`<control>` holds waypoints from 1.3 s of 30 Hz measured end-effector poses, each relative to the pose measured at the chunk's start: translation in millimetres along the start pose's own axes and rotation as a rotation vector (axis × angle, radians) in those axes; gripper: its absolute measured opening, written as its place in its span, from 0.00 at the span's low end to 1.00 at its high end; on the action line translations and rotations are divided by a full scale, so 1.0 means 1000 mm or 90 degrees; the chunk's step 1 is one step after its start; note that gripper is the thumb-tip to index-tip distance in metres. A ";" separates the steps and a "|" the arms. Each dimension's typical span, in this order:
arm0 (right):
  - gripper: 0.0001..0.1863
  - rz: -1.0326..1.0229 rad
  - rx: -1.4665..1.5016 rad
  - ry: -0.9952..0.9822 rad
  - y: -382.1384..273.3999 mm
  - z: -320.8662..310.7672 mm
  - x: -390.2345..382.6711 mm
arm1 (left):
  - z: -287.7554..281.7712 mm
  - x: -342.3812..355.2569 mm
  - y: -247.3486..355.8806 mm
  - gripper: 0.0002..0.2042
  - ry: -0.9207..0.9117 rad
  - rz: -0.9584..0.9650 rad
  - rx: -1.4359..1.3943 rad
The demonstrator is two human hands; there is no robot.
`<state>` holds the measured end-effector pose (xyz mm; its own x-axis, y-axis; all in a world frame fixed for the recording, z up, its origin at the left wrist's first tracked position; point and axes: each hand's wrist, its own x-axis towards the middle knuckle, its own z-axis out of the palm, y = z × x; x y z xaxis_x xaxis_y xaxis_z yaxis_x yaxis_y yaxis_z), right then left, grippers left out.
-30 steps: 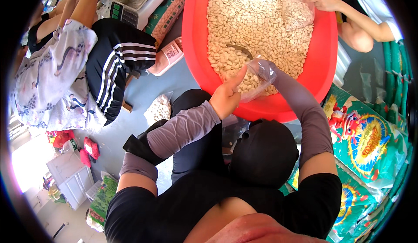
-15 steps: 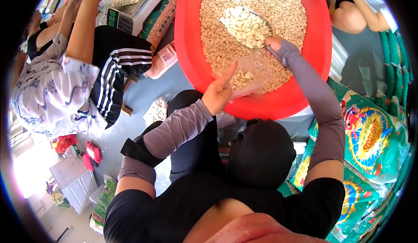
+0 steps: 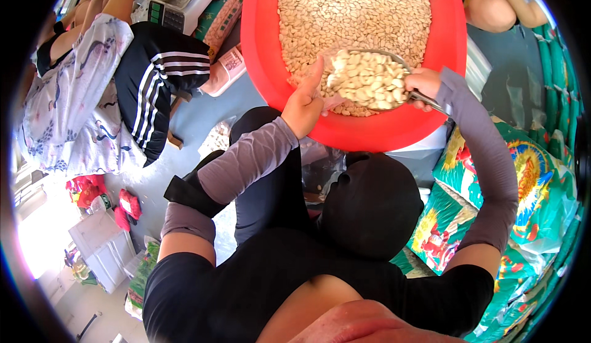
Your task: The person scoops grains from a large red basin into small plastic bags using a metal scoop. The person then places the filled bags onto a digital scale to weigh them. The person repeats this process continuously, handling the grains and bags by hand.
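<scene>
A large red tub (image 3: 261,41) in front of me holds a deep bed of pale, flat seeds (image 3: 354,14) that look like pumpkin seeds. My right hand (image 3: 425,88) is closed around the handle of a metal scoop (image 3: 433,102), which is heaped with the same seeds. The scoop lies nearly level over the tub's near side, its front end at the mouth of a clear plastic bag (image 3: 332,100). My left hand (image 3: 303,108) grips that bag, thumb pointing up along it. Part of the bag is hidden by the scoop and seeds.
To the left sits a person (image 3: 161,91) in striped black trousers, near a weighing scale (image 3: 165,15). A filled clear bag (image 3: 217,137) lies on the floor. Green printed sacks (image 3: 455,214) are stacked at the right. Another person's knee (image 3: 490,11) shows beyond the tub.
My right hand has brought the loaded scoop nearer and turned it level, its front end now at the bag's mouth. My left hand still holds the bag. The view has shifted slightly.
</scene>
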<state>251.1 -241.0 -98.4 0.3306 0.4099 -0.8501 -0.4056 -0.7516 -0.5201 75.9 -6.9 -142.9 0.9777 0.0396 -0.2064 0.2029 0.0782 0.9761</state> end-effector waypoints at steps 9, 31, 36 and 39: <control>0.30 -0.378 -0.773 0.452 -0.024 0.108 0.018 | -0.009 0.003 0.002 0.39 0.130 -0.053 -0.073; 0.36 -0.655 -0.170 0.389 0.011 0.071 0.039 | -0.032 -0.041 0.117 0.39 0.104 0.195 -0.431; 0.33 -0.670 0.334 0.058 -0.049 0.096 0.034 | -0.079 -0.060 0.145 0.39 0.096 0.298 -0.395; 0.30 -0.664 0.325 0.080 -0.034 0.109 0.040 | -0.098 -0.084 0.149 0.39 0.165 0.320 -0.367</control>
<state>185.5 -142.6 -124.1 0.7759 0.6309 0.0078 -0.1739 0.2257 -0.9585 18.2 99.2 12.9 0.8864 0.4306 0.1701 -0.3874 0.4886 0.7818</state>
